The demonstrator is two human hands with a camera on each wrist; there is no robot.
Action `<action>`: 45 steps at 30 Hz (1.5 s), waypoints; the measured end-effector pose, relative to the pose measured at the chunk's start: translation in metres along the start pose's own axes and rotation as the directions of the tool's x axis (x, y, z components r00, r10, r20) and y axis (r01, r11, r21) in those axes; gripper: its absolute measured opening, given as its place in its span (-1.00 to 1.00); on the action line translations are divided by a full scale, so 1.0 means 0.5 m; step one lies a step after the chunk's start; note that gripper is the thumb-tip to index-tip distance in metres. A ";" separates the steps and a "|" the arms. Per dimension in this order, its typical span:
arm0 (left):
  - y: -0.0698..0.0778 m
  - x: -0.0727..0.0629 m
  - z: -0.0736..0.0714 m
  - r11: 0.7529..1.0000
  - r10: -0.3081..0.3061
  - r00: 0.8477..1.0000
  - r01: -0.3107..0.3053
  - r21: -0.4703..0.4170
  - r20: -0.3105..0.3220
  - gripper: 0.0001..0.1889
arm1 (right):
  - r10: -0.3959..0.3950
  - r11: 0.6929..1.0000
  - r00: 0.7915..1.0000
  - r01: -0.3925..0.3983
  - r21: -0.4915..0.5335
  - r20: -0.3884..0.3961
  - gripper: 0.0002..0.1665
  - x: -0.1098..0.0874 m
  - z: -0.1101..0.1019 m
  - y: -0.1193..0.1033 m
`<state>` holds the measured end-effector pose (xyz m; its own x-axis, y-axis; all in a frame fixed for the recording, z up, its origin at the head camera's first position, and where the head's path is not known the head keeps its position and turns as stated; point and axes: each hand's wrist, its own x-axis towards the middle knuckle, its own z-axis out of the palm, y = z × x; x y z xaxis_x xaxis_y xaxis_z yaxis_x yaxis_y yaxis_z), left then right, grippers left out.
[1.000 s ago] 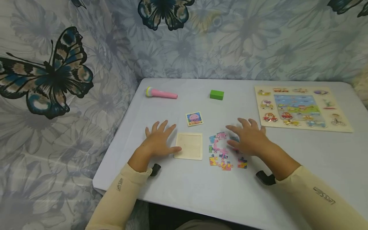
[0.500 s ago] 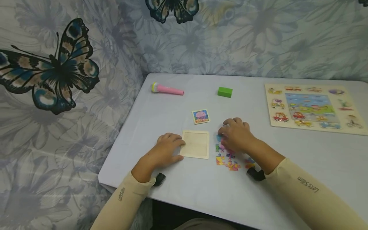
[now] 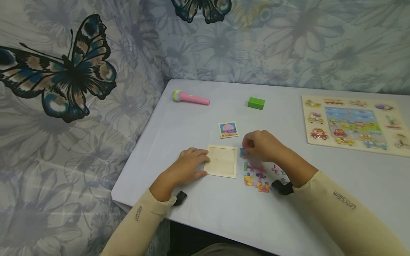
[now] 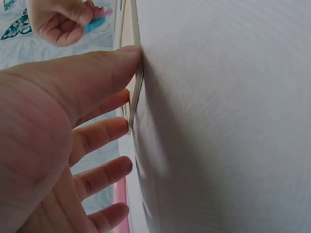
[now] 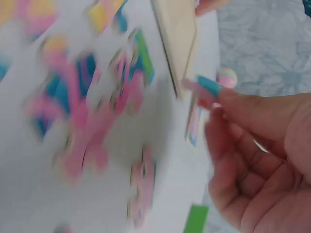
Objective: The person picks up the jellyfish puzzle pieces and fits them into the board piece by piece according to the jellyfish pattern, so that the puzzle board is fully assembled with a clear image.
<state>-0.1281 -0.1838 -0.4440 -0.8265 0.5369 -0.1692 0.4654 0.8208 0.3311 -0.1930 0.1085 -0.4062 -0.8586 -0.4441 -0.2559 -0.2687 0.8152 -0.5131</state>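
A square wooden puzzle tray (image 3: 221, 162) with a raised rim lies on the white table. At its left edge is my left hand (image 3: 188, 166), its thumb and fingertips touching the rim, fingers loosely extended in the left wrist view. My right hand (image 3: 263, 146) is just right of the tray, over loose jigsaw pieces (image 3: 263, 187) in pink, yellow and blue. Between thumb and forefinger it pinches a blue and pink jigsaw piece (image 5: 210, 87), held above the table. Part of the loose pieces is hidden under the right hand and wrist.
Behind the tray lies a small picture tile (image 3: 228, 130). Farther back are a pink toy microphone (image 3: 193, 99) and a green block (image 3: 256, 103). A large vehicle puzzle board (image 3: 346, 144) is at the right. A patterned wall covering (image 3: 282, 49) stands behind the table.
My right hand has come left and down to the loose pieces and lifted one. My left hand's spread fingers have drawn together and now touch the tray's left edge.
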 end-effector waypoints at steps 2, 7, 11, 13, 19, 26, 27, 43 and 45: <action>0.002 0.004 -0.002 1.000 -0.013 1.000 0.013 0.006 0.009 -0.52 | 0.001 0.998 1.000 -0.002 0.064 0.005 -0.94 0.018 0.006 -0.010; 0.005 0.002 -0.004 0.999 -0.051 0.999 0.051 -0.010 0.018 -0.53 | 0.023 0.973 0.997 -0.039 0.227 0.070 -0.92 0.064 0.049 -0.047; 0.008 -0.002 -0.004 0.998 -0.049 0.999 0.049 -0.037 0.005 -0.54 | 0.028 0.962 0.995 -0.051 0.268 0.091 -0.89 0.086 0.074 -0.071; 0.009 -0.002 -0.004 0.998 -0.041 0.999 0.041 -0.042 0.001 -0.54 | 0.021 0.967 0.996 -0.041 0.252 0.084 -0.89 0.094 0.079 -0.079; 0.008 0.001 -0.001 0.999 -0.035 0.999 0.035 -0.018 0.003 -0.54 | -0.017 0.989 0.998 0.007 0.146 0.067 -0.89 0.109 0.090 -0.091; 0.009 0.005 -0.004 0.999 -0.036 0.999 0.036 0.003 0.018 -0.45 | -0.068 0.997 0.997 0.066 0.040 0.029 -0.88 0.120 0.095 -0.105; 0.009 0.006 -0.005 0.999 -0.037 0.999 0.037 0.004 0.026 -0.41 | -0.075 0.997 0.997 0.074 0.031 0.021 -0.87 0.121 0.096 -0.106; 0.021 0.017 -0.015 0.993 -0.079 0.990 0.068 0.102 0.113 -0.26 | -0.044 0.998 0.998 0.045 0.031 -0.047 -0.79 0.115 0.071 -0.080; 0.023 0.016 -0.017 0.993 -0.082 0.991 0.072 0.097 0.103 -0.27 | -0.025 0.999 0.997 0.026 0.018 -0.070 -0.79 0.103 0.049 -0.060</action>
<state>-0.1318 -0.1718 -0.4338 -0.8248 0.4847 -0.2911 0.4328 0.8725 0.2267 -0.2185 0.0519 -0.4239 -0.8800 -0.4371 -0.1856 -0.2829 0.7965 -0.5343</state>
